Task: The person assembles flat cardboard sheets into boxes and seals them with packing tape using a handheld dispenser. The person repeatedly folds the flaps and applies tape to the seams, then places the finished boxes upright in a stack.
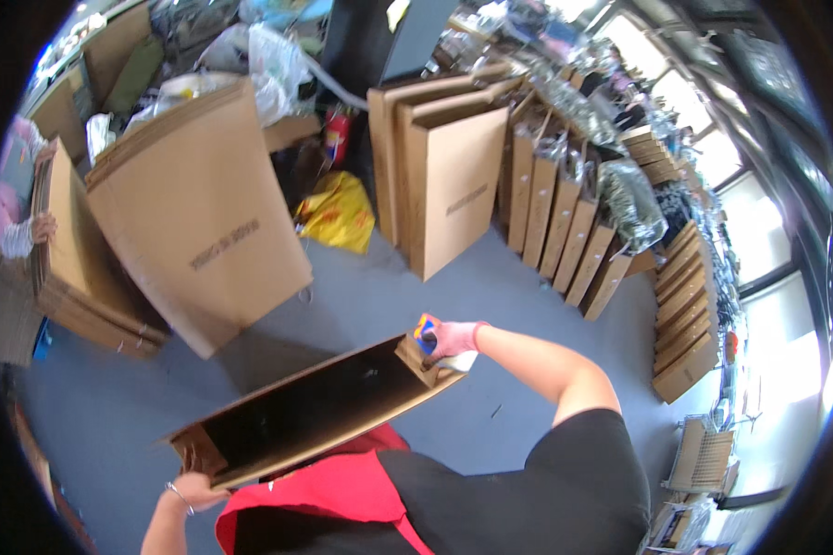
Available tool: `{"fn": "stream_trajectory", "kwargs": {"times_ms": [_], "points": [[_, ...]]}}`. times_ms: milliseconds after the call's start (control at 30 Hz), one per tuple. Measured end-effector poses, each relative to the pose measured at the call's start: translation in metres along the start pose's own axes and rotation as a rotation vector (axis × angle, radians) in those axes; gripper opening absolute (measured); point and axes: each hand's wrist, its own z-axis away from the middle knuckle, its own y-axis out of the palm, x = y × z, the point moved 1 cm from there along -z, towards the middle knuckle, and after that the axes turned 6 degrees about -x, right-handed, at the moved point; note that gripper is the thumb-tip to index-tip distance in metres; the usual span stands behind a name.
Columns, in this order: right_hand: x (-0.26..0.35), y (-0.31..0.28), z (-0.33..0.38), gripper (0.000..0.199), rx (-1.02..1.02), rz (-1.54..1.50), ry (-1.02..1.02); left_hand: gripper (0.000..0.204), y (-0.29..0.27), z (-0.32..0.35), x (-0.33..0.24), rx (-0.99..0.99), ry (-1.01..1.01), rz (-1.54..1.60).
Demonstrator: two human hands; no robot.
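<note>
A tall, shallow cardboard box stands in front of me, its long top open and its inside dark. My left hand, with a bracelet on its wrist, grips the box's near left corner, beside the end flap. At the opposite end my right hand, in a pink glove, is closed around a small blue and orange hand tool, whose exact kind I cannot make out. A whitish part shows below that hand, next to the box's right end flap. The fingertips of both hands are partly hidden.
A stack of flat cardboard leans ahead left; another person's hand touches more cardboard. Tall boxes stand ahead, with rows of narrow cartons to the right. A yellow bag lies near a fire extinguisher.
</note>
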Motion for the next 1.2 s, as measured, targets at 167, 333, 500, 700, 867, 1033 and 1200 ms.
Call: {"fn": "stream_trajectory", "kwargs": {"times_ms": [167, 333, 500, 700, 867, 1033, 1200], "points": [[0.013, 0.033, -0.1, 0.082, -0.093, 0.499, 0.043, 0.088, -0.001, 0.018, -0.032, 0.136, -0.144, -0.167], [0.012, 0.02, -0.096, 0.062, -0.036, 0.394, -0.079, 0.082, -0.012, 0.022, -0.014, -0.77, 0.574, 0.052], [-0.07, 0.097, -0.083, 0.052, -0.288, -0.512, 0.055, 0.055, -0.013, -0.089, -0.006, -1.454, 0.837, -0.407], [-0.086, 0.033, -0.062, 0.05, -0.842, -0.75, 0.266, 0.087, -0.008, -0.053, -0.064, -1.285, 0.699, -0.204], [0.092, -0.094, -0.041, 0.037, -0.822, -0.622, -0.352, 0.104, 0.017, -0.058, -0.128, -1.453, 0.301, -0.122], [0.282, -0.053, -0.06, 0.045, -0.267, 0.588, -0.894, 0.101, 0.029, -0.071, -0.106, -1.687, 0.257, -0.191], [0.274, -0.034, -0.076, 0.012, -0.331, 0.695, -1.072, 0.082, 0.038, -0.046, -0.094, -1.486, 0.249, -0.049]]}}
